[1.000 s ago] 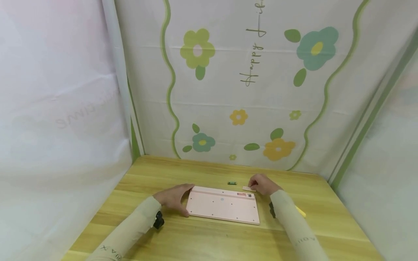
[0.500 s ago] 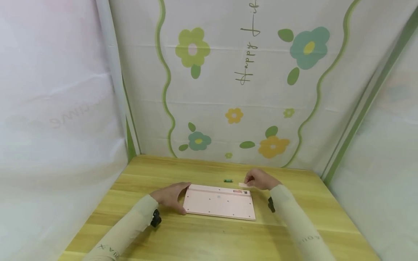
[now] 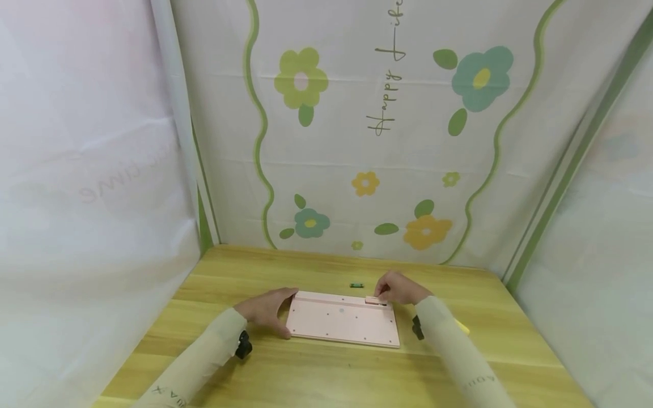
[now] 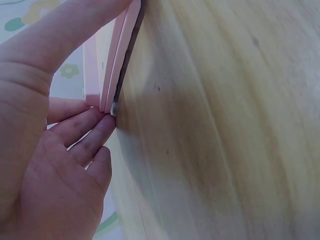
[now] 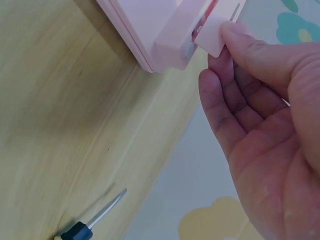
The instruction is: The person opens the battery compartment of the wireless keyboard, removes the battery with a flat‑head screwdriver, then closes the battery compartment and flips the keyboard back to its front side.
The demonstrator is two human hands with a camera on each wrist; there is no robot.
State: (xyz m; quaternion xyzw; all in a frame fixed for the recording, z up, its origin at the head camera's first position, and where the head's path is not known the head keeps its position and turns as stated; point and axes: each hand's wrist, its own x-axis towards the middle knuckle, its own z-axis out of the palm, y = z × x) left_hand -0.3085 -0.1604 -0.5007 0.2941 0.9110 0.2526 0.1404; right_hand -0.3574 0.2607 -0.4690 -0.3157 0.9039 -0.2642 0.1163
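A pink keyboard (image 3: 336,326) lies face down on the wooden table, its underside dotted with screws and a raised strip along its far edge. My left hand (image 3: 265,310) holds its left end, thumb at the near corner and fingers at the far corner; the left wrist view shows these fingertips touching the edge of the keyboard (image 4: 118,55). Between thumb and fingers my right hand (image 3: 400,288) pinches a thin pink battery cover (image 5: 216,34), right over the battery slot at the right end of the strip. Something red shows inside the slot.
A small green battery (image 3: 356,285) lies on the table behind the keyboard. To the right, partly behind the right forearm, is a yellow-handled screwdriver (image 3: 462,327), its metal shaft (image 5: 107,209) showing in the right wrist view. A flowered curtain (image 3: 331,141) hangs behind the table.
My right hand has brought the battery cover from the table behind the keyboard forward onto the battery slot. My left hand keeps its hold on the left end.
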